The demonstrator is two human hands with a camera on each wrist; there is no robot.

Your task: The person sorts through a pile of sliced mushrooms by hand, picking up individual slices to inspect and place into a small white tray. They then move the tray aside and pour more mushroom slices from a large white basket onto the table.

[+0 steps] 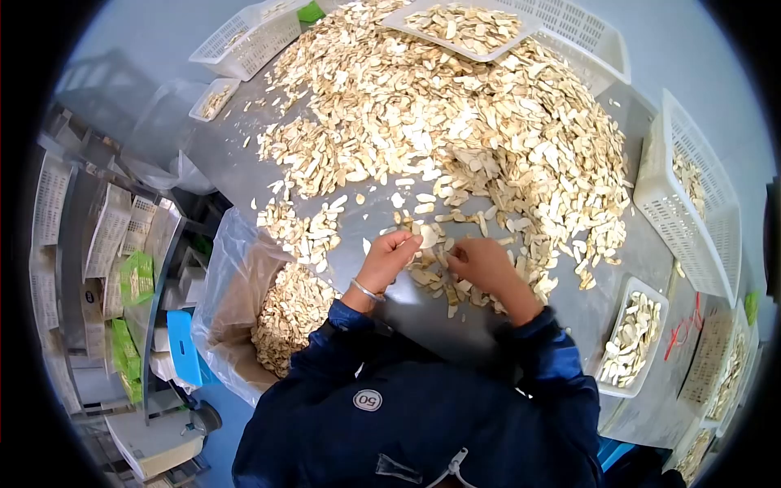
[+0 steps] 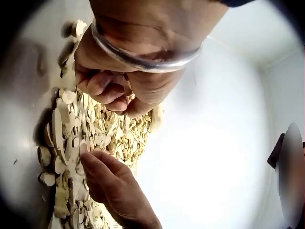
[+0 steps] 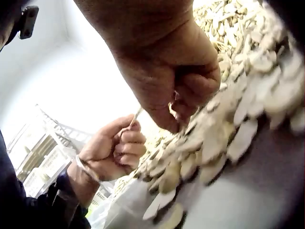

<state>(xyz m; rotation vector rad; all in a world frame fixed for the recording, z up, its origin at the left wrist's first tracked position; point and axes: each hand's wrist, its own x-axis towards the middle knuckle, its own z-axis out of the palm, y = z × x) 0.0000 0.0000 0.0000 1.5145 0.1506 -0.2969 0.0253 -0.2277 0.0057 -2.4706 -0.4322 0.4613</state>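
Observation:
My left hand (image 1: 390, 259), with a bangle (image 1: 368, 290) at its wrist, pinches a pale, thin dried slice (image 1: 427, 236) above the metal table. The right wrist view shows that slice (image 3: 137, 116) edge-on between thumb and finger. To its right, my right hand (image 1: 482, 267) reaches down with curled fingers, fingertips right at the scattered slices (image 1: 431, 281). In the left wrist view a pale piece (image 2: 83, 145) overlaps the right fingertips; I cannot tell whether they grip it. A big heap of slices (image 1: 390, 106) spreads beyond both hands.
A lined box (image 1: 224, 317) of slices stands at the table's left edge. A small white tray (image 1: 661, 313) of slices sits at right, beside red-handled scissors (image 1: 685, 325). White baskets (image 1: 700, 244) stand along the right and back, and a tray (image 1: 488, 55) rests on the heap.

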